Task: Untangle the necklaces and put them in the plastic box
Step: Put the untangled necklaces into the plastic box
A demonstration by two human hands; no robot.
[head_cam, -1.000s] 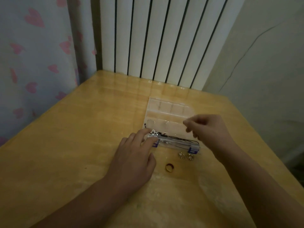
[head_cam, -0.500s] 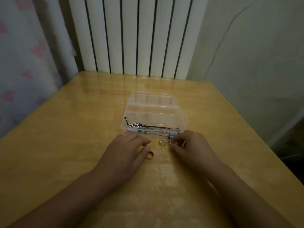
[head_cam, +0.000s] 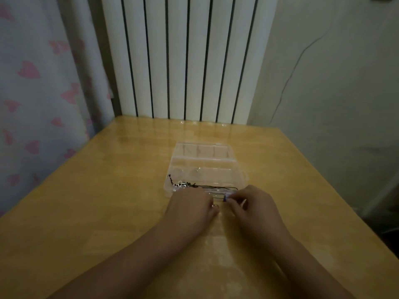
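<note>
- Behind the bench [head_cam: 86,212] I see a white ribbed radiator [head_cam: 185,57], with a heart-print curtain [head_cam: 32,83] off to the far left of my hands and a plain wall [head_cam: 334,83] to the far right.
- Just beyond both hands sits the clear plastic box [head_cam: 205,162], lid open and laid flat.
- Black necklaces [head_cam: 203,186] lie along the box's near compartment, directly past my knuckles, with a small silvery cluster at the left end.
- My left hand [head_cam: 190,210] rests knuckles up at the box's near edge, fingers curled; a small ring [head_cam: 215,205] shows at its fingertips, though I cannot tell whether it is gripped.
- My right hand [head_cam: 252,208] pinches at the box's purple latch [head_cam: 226,197].
</note>
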